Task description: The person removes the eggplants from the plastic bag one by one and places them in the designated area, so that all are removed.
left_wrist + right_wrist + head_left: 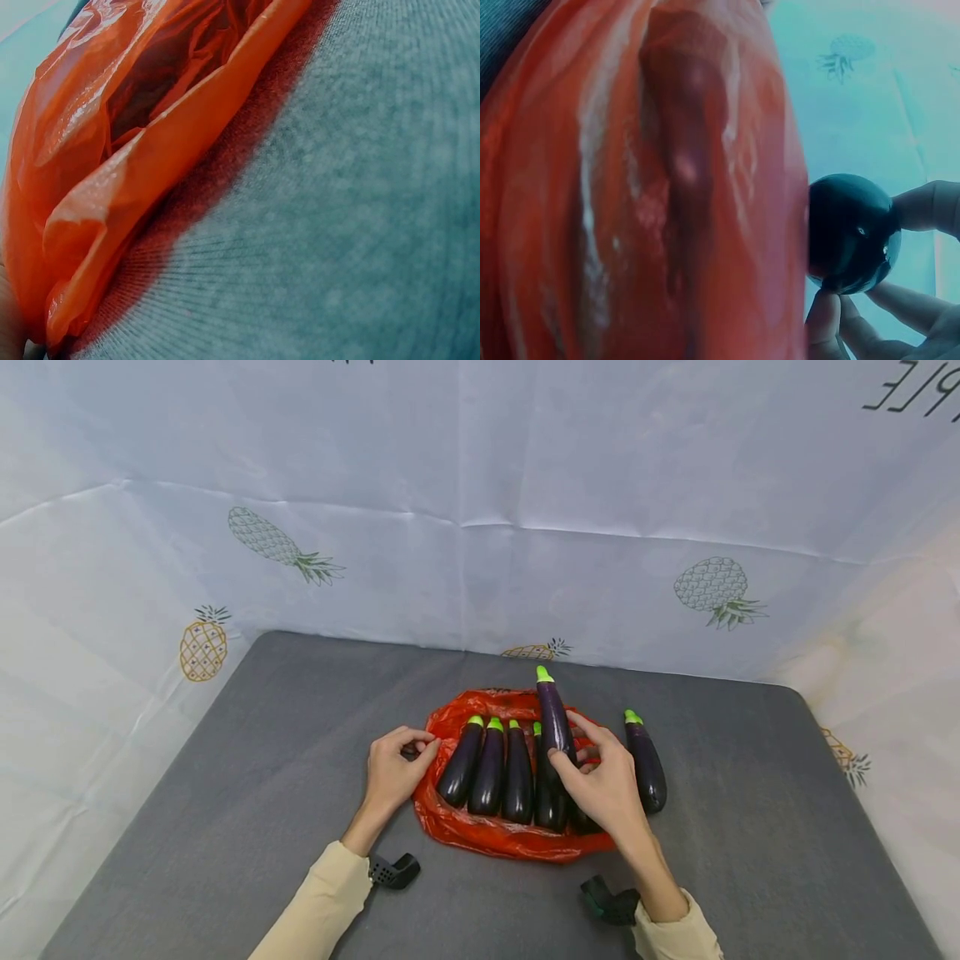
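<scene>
An open red plastic bag [480,837] lies on the table with several dark purple eggplants [487,772] side by side in it, green stem ends pointing away. At the bag's left rim, my left hand [392,768] pinches the plastic; the left wrist view shows the gathered edge of the bag [172,157] beside a sliver of that hand. Over the bag's right part, my right hand [606,781] grips one eggplant [553,714], stem end up and tilted. From the right wrist, the rounded end of this eggplant [853,232] shows between thumb and fingers.
Another eggplant [647,767] lies on the grey table [285,793], right of the bag and close to my right hand. A white cloth [562,460] printed with pineapples hangs behind the table and at its sides. Both wrists carry black devices.
</scene>
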The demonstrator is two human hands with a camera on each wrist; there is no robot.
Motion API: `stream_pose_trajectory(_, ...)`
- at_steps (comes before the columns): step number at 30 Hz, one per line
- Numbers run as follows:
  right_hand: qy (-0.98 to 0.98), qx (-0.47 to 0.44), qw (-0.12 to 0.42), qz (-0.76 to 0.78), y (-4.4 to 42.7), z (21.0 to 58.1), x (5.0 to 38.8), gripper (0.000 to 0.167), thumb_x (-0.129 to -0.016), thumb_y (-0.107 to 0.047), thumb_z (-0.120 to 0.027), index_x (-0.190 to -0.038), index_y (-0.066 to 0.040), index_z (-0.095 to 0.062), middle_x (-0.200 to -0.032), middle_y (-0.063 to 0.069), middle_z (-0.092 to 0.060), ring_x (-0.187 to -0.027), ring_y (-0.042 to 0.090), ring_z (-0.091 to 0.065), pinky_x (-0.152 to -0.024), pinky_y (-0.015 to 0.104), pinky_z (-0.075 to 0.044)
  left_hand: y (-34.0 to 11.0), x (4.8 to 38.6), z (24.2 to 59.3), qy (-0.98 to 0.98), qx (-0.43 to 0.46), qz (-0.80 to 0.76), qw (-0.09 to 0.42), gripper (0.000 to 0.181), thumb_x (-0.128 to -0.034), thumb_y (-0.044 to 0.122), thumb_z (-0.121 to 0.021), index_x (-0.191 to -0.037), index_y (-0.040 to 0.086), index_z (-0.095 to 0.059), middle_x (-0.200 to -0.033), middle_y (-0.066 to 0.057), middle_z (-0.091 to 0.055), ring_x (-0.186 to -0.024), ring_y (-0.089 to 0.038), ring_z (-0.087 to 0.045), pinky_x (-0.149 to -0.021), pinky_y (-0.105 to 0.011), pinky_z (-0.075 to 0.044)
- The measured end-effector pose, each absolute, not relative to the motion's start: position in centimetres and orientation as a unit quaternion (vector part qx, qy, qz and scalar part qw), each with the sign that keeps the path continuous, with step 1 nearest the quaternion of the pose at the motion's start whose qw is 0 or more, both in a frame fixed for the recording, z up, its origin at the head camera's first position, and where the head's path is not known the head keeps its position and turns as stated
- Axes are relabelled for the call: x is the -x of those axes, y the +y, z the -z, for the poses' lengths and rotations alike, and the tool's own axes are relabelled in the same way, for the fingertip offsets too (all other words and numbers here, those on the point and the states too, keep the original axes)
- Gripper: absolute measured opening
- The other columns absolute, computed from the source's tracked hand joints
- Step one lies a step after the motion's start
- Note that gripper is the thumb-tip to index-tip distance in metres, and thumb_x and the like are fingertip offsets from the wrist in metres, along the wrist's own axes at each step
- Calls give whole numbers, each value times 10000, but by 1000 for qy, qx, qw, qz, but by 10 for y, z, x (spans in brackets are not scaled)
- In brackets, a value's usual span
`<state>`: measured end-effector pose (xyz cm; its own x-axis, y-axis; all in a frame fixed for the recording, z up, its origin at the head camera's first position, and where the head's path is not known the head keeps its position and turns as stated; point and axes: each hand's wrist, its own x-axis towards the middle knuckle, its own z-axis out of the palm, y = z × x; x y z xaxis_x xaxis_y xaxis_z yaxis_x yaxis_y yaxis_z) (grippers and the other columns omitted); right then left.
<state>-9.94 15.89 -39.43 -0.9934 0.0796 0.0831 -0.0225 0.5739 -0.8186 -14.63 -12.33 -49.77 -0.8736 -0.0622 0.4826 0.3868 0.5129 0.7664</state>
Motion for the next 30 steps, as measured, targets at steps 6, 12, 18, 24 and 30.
stream_pose_trajectory(6,-894,24,67,-442,168,393,99,562,-884,-150,-745,-1427,-130,-599,-1212,154,-661,-853,221,-622,-666,202,-511,-123,147,498,-839,95,485,229,47,-829,73,-824,-815,79,-779,-688,-21,-646,-631,-74,-586,-642,-128,-486)
stream_pose_trajectory(12,-900,35,83,-427,179,392,98,549,-891,-157,-739,-1421,-114,-602,-1213,159,-653,-854,219,-593,-658,198,-496,-123,147,498,-839,94,484,229,51,-829,72,-825,-813,80,-777,-689,-19,-644,-633,-69,-584,-639,-125,-482)
stream_pose_trajectory(18,-902,53,102,-416,197,389,96,531,-899,-166,-734,-1413,-112,-612,-1194,176,-650,-821,171,-547,-651,189,-460,-124,147,499,-840,92,484,225,54,-829,72,-825,-812,85,-776,-689,-12,-638,-634,-69,-580,-638,-142,-491)
stream_pose_trajectory(24,-902,66,120,-409,217,388,93,517,-899,-179,-739,-1399,-110,-624,-1182,185,-649,-811,149,-505,-627,195,-429,-124,147,498,-841,92,483,224,53,-831,68,-822,-815,78,-773,-692,-18,-638,-638,-74,-579,-641,-143,-490)
stream_pose_trajectory(30,-902,98,130,-400,235,391,91,525,-894,-173,-740,-1402,-112,-624,-1216,196,-646,-795,81,-492,-624,192,-429,-124,146,498,-842,90,483,223,50,-830,68,-821,-817,75,-774,-692,-20,-636,-639,-71,-573,-643,-142,-488)
